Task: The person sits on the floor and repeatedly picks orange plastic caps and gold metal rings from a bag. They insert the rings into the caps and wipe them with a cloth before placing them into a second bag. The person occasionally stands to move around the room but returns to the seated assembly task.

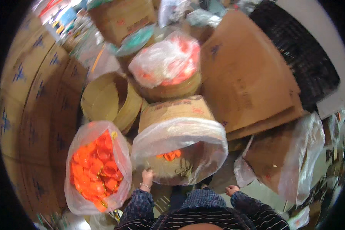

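In front of me stands a cardboard box [175, 108] lined with a clear plastic bag [214, 134], its edge folded out over the rim. A few orange pieces [171, 155] and a small tangle of brownish strands [184, 168] lie inside. My left hand [147, 176], with a bracelet at the wrist, is closed on the bag's near left edge. My right hand [232, 189] hangs apart to the right of the box, fingers curled, with nothing visible in them. Left of the box, a clear bag [125, 168] is full of bright orange cup-shaped pieces [96, 168] with gold trim.
An open round tan container [99, 101] lies behind the orange bag. Farther back is a plastic-wrapped load of pinkish-red items [168, 59]. Large flat cardboard sheets [249, 76] lean at right, near a plastic-draped box [274, 161]. Stacked cartons [38, 103] line the left.
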`<state>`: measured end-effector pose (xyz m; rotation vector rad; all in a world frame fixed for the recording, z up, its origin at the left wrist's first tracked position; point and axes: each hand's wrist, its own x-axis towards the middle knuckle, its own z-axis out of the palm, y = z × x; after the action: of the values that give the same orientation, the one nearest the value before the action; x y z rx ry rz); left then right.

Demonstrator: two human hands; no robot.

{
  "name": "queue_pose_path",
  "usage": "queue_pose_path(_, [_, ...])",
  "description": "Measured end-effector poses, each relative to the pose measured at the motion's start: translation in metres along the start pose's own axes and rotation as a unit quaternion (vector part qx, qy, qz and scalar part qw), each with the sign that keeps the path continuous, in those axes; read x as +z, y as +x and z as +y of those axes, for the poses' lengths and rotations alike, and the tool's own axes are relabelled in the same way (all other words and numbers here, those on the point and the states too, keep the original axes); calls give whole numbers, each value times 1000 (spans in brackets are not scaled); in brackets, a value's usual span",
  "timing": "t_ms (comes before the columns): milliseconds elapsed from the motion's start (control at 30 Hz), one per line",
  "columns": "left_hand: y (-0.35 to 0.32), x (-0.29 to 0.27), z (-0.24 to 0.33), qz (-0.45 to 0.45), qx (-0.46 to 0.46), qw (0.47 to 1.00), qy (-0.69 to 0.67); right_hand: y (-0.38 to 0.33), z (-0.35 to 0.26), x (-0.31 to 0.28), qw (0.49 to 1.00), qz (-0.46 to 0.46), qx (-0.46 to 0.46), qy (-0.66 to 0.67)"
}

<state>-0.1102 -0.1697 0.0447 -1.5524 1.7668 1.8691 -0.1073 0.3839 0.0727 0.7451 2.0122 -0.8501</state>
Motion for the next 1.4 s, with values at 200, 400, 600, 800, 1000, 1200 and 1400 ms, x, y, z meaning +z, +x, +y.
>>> queue_pose_path(200, [-76, 53, 41, -348, 43, 919, 178, -92, 148, 3, 921, 126, 61, 365])
queue_pose_path(400, [-44, 57, 56, -420, 42, 770, 479, -228, 235, 144, 953, 57, 297, 16])
queue_pose_path(600, [1, 89, 62, -319, 66, 875, 358, -189, 186, 183, 923, 156, 194, 293])
queue_pose_path(800, [-45, 176, 77, -294, 58, 909, 290, -189, 234, 135, 887, 202, 174, 376])
queue_pose_path(1000, [-161, 345, -14, -384, 127, 827, 390, -251, 343, 68, 847, 287, 235, 381])
queue_pose_path(1200, [-410, 535, -101, -624, 104, 569, 525, -272, 386, 13, 686, 276, 293, 605])
queue_pose_path(1400, [-616, 598, -150, -752, 22, 303, 585, -251, 423, 66, 662, 336, 357, 566])
